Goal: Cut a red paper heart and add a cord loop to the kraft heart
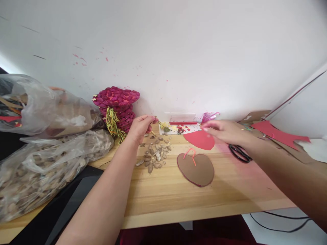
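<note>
My left hand (143,127) is closed in a pinch on a thin dark cord (163,125) with a yellowish part. The cord runs toward a small dark coil (180,131) on the white sheet at the back. My right hand (219,131) hovers over the edge of a red paper heart (200,140), fingers stretched forward and slightly apart, with nothing visible in them. A brown cardboard heart (198,172) with a dark red rim and an orange strip loop (189,153) lies in front. Loose peanut shells (154,153) are scattered beside my left hand.
Left stand a magenta shell-covered piece with yellow tassels (116,105) and clear bags (56,163) of shells and scraps. A purple cup (208,116) stands by the wall. Black-handled scissors (239,153) lie under my right forearm, red card (278,132) farther right.
</note>
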Demonstrator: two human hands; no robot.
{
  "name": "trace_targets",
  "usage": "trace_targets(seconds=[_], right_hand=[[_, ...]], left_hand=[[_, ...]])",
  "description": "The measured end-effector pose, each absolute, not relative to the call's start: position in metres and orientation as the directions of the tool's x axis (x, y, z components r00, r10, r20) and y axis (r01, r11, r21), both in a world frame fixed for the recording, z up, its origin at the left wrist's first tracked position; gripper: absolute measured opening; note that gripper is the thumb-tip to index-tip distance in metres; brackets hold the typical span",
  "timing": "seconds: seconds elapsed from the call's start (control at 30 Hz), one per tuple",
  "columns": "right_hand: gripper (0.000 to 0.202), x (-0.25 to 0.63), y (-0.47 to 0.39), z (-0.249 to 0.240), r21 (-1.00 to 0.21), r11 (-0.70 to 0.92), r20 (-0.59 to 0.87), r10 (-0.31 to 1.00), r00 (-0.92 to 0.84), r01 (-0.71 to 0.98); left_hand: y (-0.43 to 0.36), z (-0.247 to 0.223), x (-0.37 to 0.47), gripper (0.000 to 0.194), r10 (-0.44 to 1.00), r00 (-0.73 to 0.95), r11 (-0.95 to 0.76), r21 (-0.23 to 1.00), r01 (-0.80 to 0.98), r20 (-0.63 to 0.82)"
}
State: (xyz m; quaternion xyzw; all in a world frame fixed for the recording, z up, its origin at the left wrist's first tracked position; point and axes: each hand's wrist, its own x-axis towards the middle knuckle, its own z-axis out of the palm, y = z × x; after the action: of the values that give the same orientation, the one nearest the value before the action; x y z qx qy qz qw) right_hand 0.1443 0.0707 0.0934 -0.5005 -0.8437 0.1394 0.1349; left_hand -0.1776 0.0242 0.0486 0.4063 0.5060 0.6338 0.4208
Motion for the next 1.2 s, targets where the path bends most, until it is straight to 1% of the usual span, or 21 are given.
trace_targets(seconds=[0.03, 0.07, 0.1, 0.13, 0.17, 0.2, 0.23, 0.27, 0.3, 0.33, 0.37, 0.43, 0.5, 0.6, 0.67, 0.73, 0.83, 0.93, 1.0, 1.1, 1.2], right_hand=[[0.032, 0.118, 0.069, 0.098, -0.536, 0.465, 0.043, 0.849, -0.527, 0.705], [0.037, 0.092, 0.067, 0.101, -0.676, 0.436, 0.001, 0.807, -0.590, 0.594], [0.043, 0.066, 0.066, 0.101, -0.784, 0.401, 0.000, 0.763, -0.646, 0.475], [0.050, 0.041, 0.066, 0.100, -0.849, 0.367, -0.007, 0.711, -0.703, 0.379], [0.054, 0.019, 0.068, 0.098, -0.885, 0.342, -0.011, 0.662, -0.749, 0.316], [0.055, -0.001, 0.070, 0.095, -0.905, 0.331, 0.000, 0.630, -0.777, 0.269], [0.051, -0.017, 0.073, 0.091, -0.910, 0.331, 0.002, 0.608, -0.794, 0.251], [0.041, -0.030, 0.077, 0.087, -0.900, 0.349, -0.003, 0.593, -0.805, 0.260], [0.029, -0.040, 0.082, 0.084, -0.872, 0.394, 0.001, 0.594, -0.804, 0.290], [0.021, -0.048, 0.087, 0.082, -0.830, 0.452, 0.007, 0.593, -0.805, 0.326], [0.021, -0.053, 0.094, 0.081, -0.779, 0.516, 0.028, 0.595, -0.803, 0.355], [0.029, -0.057, 0.107, 0.083, -0.674, 0.622, 0.068, 0.590, -0.804, 0.399], [0.030, -0.057, 0.122, 0.085, -0.561, 0.700, 0.083, 0.578, -0.812, 0.441], [0.027, -0.055, 0.142, 0.084, -0.346, 0.788, 0.070, 0.563, -0.823, 0.509], [0.025, -0.055, 0.154, 0.078, -0.265, 0.802, 0.062, 0.569, -0.820, 0.536], [0.025, -0.056, 0.162, 0.071, -0.252, 0.792, 0.055, 0.586, -0.808, 0.557], [0.023, -0.059, 0.170, 0.064, -0.238, 0.776, 0.042, 0.610, -0.792, 0.585], [0.022, -0.062, 0.174, 0.065, -0.237, 0.758, 0.047, 0.634, -0.772, 0.608], [0.022, -0.063, 0.175, 0.068, -0.242, 0.743, 0.063, 0.654, -0.754, 0.624], [0.022, -0.063, 0.178, 0.069, -0.264, 0.713, 0.073, 0.686, -0.724, 0.649], [0.021, -0.063, 0.178, 0.061, -0.317, 0.666, 0.062, 0.725, -0.686, 0.676]], left_hand=[[0.023, 0.049, -0.178, 0.014, 0.951, -0.291, -0.137, 0.985, -0.108, 0.100], [0.023, 0.049, -0.179, 0.015, 0.959, -0.264, -0.138, 0.985, -0.102, 0.107], [0.022, 0.050, -0.179, 0.016, 0.966, -0.237, -0.136, 0.985, -0.104, 0.108], [0.022, 0.050, -0.180, 0.016, 0.971, -0.214, -0.130, 0.985, -0.115, 0.104], [0.021, 0.051, -0.181, 0.017, 0.976, -0.196, -0.121, 0.984, -0.130, 0.094], [0.021, 0.052, -0.183, 0.017, 0.978, -0.188, -0.115, 0.982, -0.150, 0.086], [0.021, 0.053, -0.184, 0.016, 0.978, -0.192, -0.113, 0.978, -0.177, 0.078], [0.022, 0.054, -0.186, 0.015, 0.976, -0.207, -0.112, 0.970, -0.215, 0.067], [0.023, 0.055, -0.189, 0.013, 0.971, -0.234, -0.117, 0.957, -0.265, 0.053], [0.024, 0.055, -0.192, 0.011, 0.960, -0.278, -0.131, 0.937, -0.325, 0.038], [0.025, 0.056, -0.195, 0.009, 0.944, -0.330, -0.155, 0.907, -0.391, 0.019], [0.027, 0.057, -0.204, 0.005, 0.900, -0.436, -0.229, 0.827, -0.513, -0.021], [0.028, 0.058, -0.212, 0.004, 0.851, -0.523, -0.321, 0.738, -0.593, -0.050], [0.028, 0.058, -0.222, 0.007, 0.787, -0.610, -0.425, 0.637, -0.644, -0.092], [0.028, 0.059, -0.225, 0.008, 0.740, -0.663, -0.480, 0.601, -0.639, -0.114], [0.027, 0.061, -0.227, 0.009, 0.697, -0.707, -0.527, 0.583, -0.618, -0.118], [0.025, 0.065, -0.230, 0.009, 0.644, -0.760, -0.593, 0.569, -0.569, -0.089], [0.022, 0.069, -0.233, 0.010, 0.593, -0.803, -0.647, 0.560, -0.517, -0.057], [0.020, 0.071, -0.236, 0.010, 0.560, -0.826, -0.660, 0.566, -0.494, -0.067], [0.019, 0.072, -0.242, 0.010, 0.502, -0.863, -0.657, 0.621, -0.427, -0.063], [0.024, 0.066, -0.246, 0.009, 0.466, -0.885, -0.631, 0.706, -0.323, 0.012]])
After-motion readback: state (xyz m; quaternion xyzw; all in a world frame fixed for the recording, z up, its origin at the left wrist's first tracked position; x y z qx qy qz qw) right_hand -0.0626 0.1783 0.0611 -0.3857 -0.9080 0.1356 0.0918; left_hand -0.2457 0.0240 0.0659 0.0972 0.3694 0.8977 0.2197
